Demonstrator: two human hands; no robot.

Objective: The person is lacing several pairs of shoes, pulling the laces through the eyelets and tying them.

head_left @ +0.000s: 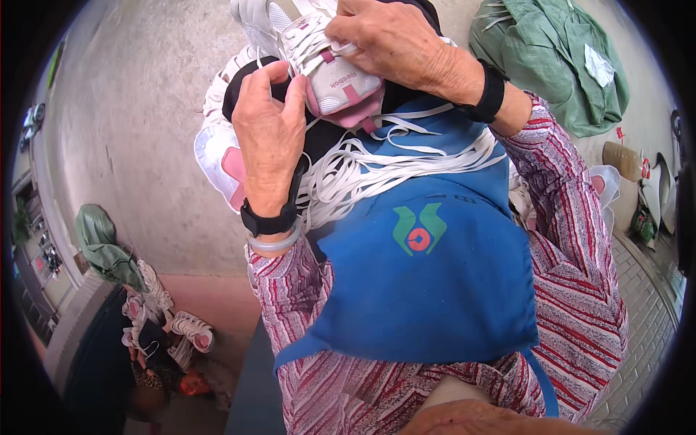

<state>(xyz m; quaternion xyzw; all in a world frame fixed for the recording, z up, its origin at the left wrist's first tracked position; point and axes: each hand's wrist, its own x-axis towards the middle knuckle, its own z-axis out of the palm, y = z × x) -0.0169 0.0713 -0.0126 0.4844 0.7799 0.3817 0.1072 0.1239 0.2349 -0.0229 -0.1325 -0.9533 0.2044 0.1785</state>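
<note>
Head view: you were apparently lacing the shoe (pixel 341 81), right hand (pixel 397 42) clamped on its lace (pixel 349 49), left hand (pixel 268 123) at its edge, grip unclear; pulling through likely came next.

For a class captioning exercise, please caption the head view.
Left hand and right hand at a white-and-pink shoe, white laces draped over a blue apron.

laces (pixel 355 170) on apron (pixel 464 304), shoe (pixel 337 83) beyond, sack (pixel 544 65) at right
</note>
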